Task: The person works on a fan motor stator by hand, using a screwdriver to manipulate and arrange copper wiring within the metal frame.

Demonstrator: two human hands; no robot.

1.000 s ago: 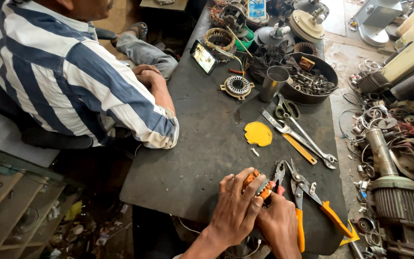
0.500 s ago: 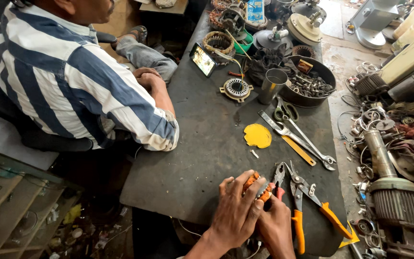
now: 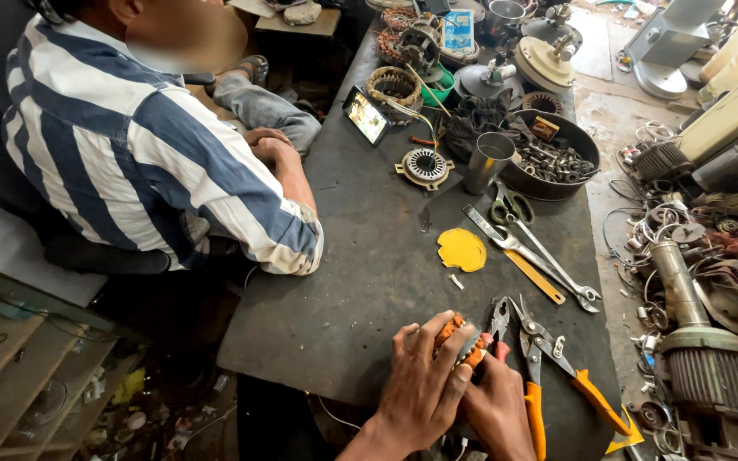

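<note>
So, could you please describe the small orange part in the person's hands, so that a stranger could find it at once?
Start at the dark workbench and go to its near edge, where the left hand and right hand meet. Between the fingers sits a small orange wound coil, just left of the pliers and orange-handled snips. Unlike those flat tools, it is a stubby rounded lump, gripped, not lying loose.

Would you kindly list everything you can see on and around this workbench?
Orange wound part: one, near edge, in both hands.
Snips: one, orange handles, right of the hands.
Pliers: one, red handles, beside the part.
Yellow disc: one, bench middle.
Spanners: two, steel, right of the disc.
Metal cup: one, far side.
Bowl: one, dark, holding hardware.
Co-worker: one, striped shirt, seated left.
Left hand: over the part.
Right hand: under the part.
</note>
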